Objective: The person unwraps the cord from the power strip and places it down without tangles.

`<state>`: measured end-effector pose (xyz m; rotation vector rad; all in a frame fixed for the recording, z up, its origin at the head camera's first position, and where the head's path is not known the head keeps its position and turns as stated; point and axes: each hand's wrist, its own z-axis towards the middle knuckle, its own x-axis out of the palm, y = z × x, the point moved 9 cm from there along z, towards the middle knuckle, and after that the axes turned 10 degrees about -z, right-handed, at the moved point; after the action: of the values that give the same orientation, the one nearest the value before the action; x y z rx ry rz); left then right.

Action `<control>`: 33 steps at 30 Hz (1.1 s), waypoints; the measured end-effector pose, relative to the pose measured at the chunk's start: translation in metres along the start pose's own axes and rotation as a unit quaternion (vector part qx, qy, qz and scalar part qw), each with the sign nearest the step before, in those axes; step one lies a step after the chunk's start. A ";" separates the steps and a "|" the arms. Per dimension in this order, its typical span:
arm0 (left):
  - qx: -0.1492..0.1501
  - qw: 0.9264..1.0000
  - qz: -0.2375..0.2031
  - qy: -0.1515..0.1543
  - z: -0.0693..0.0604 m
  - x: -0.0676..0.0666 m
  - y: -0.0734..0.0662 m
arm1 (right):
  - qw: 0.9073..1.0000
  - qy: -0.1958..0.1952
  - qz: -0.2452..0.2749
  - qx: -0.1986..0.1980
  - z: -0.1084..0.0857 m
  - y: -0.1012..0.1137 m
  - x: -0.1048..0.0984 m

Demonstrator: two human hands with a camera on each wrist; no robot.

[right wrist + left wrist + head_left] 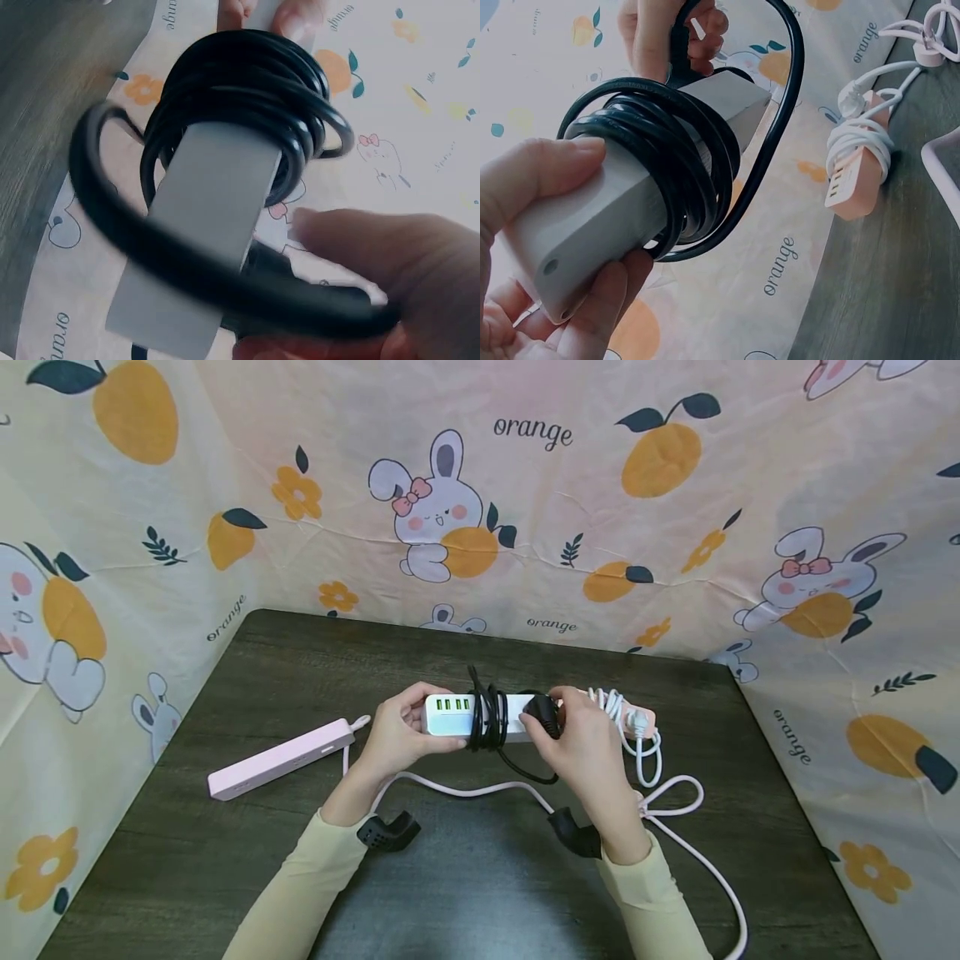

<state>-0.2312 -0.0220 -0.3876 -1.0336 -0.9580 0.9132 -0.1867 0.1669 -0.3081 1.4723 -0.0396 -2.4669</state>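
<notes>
Head view, from the left: we see a pink power strip (281,758) lying askew on the dark tabletop (450,902), and next to it the left hand (396,733), its fingers and thumb curled round the left end of a white power strip (450,725), which appears raised over the far half. Gripped only at that end, the strip could twist if the other side were pulled, we judge. Black cord (491,718) is coiled round its middle; a slack loop droops on the near side and might snag, and a tug could tighten the coils or spill them loose. At the strip's right end the right hand (588,747) pinches a black plug (542,714) between bent fingers and thumb; we cannot tell whether its prongs are seated, so it could slip free. Farther right sits a peach power strip (855,187) wound in white cord (859,142), near enough to be knocked. Pink cord (465,792) crosses on the near side, where the drooping loop could catch it.
</notes>
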 end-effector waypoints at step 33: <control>0.048 0.997 0.065 0.008 0.016 0.013 0.003 | 0.990 0.092 -0.006 0.103 0.019 -0.025 0.031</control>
<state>-0.2421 -0.0049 -0.3846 -1.0282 -0.8320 1.0471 -0.2222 0.1815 -0.3295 1.7838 -0.2581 -2.3842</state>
